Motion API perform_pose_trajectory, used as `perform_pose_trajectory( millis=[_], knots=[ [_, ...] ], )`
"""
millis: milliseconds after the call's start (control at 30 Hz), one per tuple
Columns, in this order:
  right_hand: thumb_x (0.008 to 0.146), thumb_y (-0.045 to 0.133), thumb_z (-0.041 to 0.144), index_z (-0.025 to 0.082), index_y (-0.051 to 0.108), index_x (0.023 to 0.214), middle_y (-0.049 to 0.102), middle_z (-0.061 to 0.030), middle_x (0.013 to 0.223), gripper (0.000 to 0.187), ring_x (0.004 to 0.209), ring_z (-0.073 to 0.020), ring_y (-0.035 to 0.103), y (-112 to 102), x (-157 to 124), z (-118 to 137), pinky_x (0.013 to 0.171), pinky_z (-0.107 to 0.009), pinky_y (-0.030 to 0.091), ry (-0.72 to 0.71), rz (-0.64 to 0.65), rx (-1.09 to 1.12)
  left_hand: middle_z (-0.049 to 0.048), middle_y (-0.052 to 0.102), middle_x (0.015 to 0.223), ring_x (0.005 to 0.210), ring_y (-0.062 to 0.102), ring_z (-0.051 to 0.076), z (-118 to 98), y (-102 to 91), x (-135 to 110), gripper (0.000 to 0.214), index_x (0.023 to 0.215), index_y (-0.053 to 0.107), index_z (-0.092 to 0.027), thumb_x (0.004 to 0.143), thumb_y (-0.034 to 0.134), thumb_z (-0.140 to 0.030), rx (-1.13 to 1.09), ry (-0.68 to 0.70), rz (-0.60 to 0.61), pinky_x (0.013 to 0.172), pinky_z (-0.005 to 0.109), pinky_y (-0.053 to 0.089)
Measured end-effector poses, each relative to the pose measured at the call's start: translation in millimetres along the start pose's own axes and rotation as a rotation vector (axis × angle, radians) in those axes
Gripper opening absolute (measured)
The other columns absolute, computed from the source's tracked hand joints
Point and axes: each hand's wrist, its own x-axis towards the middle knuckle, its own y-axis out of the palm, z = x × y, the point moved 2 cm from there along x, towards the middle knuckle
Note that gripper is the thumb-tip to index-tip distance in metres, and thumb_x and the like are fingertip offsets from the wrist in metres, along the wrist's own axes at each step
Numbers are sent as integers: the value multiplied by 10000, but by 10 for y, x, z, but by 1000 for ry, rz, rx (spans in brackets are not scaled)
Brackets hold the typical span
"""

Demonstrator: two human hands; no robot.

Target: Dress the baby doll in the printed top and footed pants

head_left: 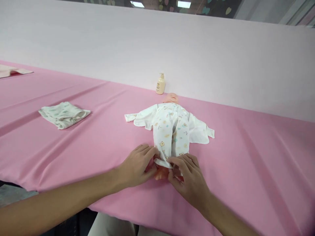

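Note:
A baby doll lies on its back, its head toward the wall. It wears a white long-sleeved top with open side flaps, and white patterned baby pants. My left hand pinches the left edge of the cuff on the nearer leg at the left. The other edge of that same cuff is between the thumb and fingers of my right hand. Below the cuff a bare doll foot shows. My right hand partly hides the other leg's end.
A cream pump bottle stands against the white wall, just behind the doll's head. On the pink cloth at left lies a folded white-and-green cloth. A pale pink fabric piece is at the far left.

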Motion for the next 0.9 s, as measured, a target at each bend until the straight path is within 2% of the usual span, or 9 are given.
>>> perform_pose_trajectory(
  millis=[100, 267, 433, 633, 800, 900],
  knots=[
    [959, 599, 114, 259, 596, 1111, 723, -1, 917, 211, 851, -198, 657, 12, -6, 8, 943, -412, 449, 58, 21, -4, 40, 673, 1002, 870, 589, 227, -45, -13, -20, 301, 1110, 485, -247, 849, 547, -112, -93, 60, 3, 812, 386, 473],
    [974, 635, 159, 253, 596, 966, 673, 8, 821, 102, 797, -189, 635, 14, 5, 24, 873, -397, 440, 100, -6, 1, 30, 655, 960, 835, 552, 212, -88, 13, -29, 154, 1063, 480, -242, 958, 577, -187, -78, 96, 0, 786, 373, 454],
    [954, 666, 128, 273, 623, 988, 709, 7, 859, 154, 813, -187, 648, -38, 31, 54, 861, -402, 452, 34, -112, -56, 22, 644, 924, 823, 557, 216, -55, 35, -25, 214, 1005, 470, -244, 899, 649, -192, 6, 76, -48, 746, 365, 438],
    [889, 694, 106, 290, 603, 998, 741, 40, 819, 232, 749, -184, 658, -62, 28, 112, 941, -437, 460, -62, -93, -171, 16, 632, 872, 802, 567, 241, -12, 27, -34, 314, 1012, 436, -249, 823, 687, -235, 71, -57, -25, 734, 380, 439],
    [856, 650, 73, 290, 600, 1062, 764, 28, 873, 303, 797, -206, 671, -61, 8, 116, 967, -452, 449, -68, -102, -276, 2, 641, 865, 795, 549, 238, -33, 26, -55, 325, 999, 428, -250, 769, 639, -156, 84, -48, 30, 755, 379, 427],
    [818, 628, 46, 275, 575, 1047, 745, -4, 931, 328, 865, -232, 658, -38, 0, 100, 946, -447, 450, -7, -88, -251, 12, 636, 892, 794, 528, 236, -55, 24, -58, 326, 991, 439, -245, 737, 610, -132, 94, -46, 57, 753, 379, 414]
  ],
)
